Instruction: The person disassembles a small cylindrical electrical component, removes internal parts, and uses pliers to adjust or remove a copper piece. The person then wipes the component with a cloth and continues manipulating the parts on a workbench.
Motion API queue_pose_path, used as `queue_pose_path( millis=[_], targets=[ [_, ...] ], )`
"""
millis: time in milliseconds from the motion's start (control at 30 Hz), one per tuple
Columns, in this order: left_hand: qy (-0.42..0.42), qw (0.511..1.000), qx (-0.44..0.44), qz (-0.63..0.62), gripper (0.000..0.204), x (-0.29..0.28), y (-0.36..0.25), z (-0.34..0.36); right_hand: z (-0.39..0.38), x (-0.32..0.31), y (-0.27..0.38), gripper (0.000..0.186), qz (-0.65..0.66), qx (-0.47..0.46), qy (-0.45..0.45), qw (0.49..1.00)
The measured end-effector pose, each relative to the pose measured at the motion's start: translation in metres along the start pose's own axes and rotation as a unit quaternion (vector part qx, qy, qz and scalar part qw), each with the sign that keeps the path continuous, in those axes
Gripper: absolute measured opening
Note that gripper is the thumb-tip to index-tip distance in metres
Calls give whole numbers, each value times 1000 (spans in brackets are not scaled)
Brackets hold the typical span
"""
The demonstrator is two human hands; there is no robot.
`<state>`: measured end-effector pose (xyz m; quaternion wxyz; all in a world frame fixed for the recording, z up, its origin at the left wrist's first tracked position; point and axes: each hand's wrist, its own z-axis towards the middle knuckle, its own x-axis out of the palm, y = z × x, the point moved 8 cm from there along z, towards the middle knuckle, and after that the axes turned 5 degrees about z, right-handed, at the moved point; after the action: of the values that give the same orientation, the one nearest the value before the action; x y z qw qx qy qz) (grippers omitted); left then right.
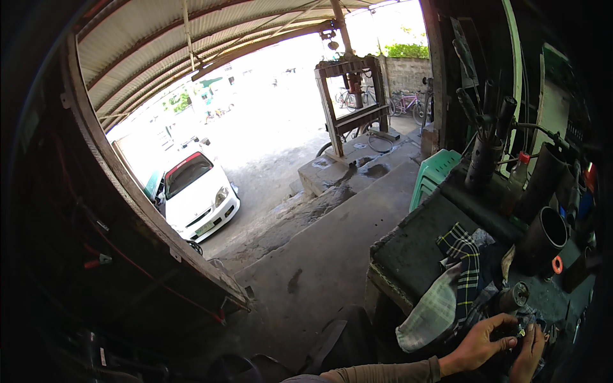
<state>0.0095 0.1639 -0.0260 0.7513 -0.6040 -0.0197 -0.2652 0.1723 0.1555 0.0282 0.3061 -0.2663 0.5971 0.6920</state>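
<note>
A curved metal roof (191,38) spans the open front of the workshop; beyond it lies a bright yard with a white car (198,195) parked nose-in at the left; a concrete floor (319,255) runs from the yard to the near edge of the bench; a tall steel press frame (351,102) stands on a raised slab at the far end of that floor, with bicycles (408,102) against a block wall behind it; a stack of green plastic chairs (434,175) sits just beside the bench's far left corner.

The bench (415,249) is dark and greasy, its left edge bare; along its back edge stands a dark tin of tools (482,159), handles upright; a bottle with a red cap (520,172) is just beside it; a wide black pipe (546,239) lies tilted near the right side, an orange ring (557,264) touching its lower rim; a checked cloth (456,281) drapes over the front edge.

At the near right corner, both hands meet over a small dark part (522,327); the left hand (476,348) curls its fingers onto it; the right hand (530,354) closes on it from the other side; what the part is cannot be told.
</note>
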Motion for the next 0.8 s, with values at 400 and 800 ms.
queue_pose_path(
  millis=[400,800],
  targets=[
    [-7,1000,21,16,46,-1,9,4,0,1,11,35,33,-44,-16,998],
    [-10,1000,20,-6,46,-1,11,6,-4,1,15,38,84,-39,-22,995]
  ],
)
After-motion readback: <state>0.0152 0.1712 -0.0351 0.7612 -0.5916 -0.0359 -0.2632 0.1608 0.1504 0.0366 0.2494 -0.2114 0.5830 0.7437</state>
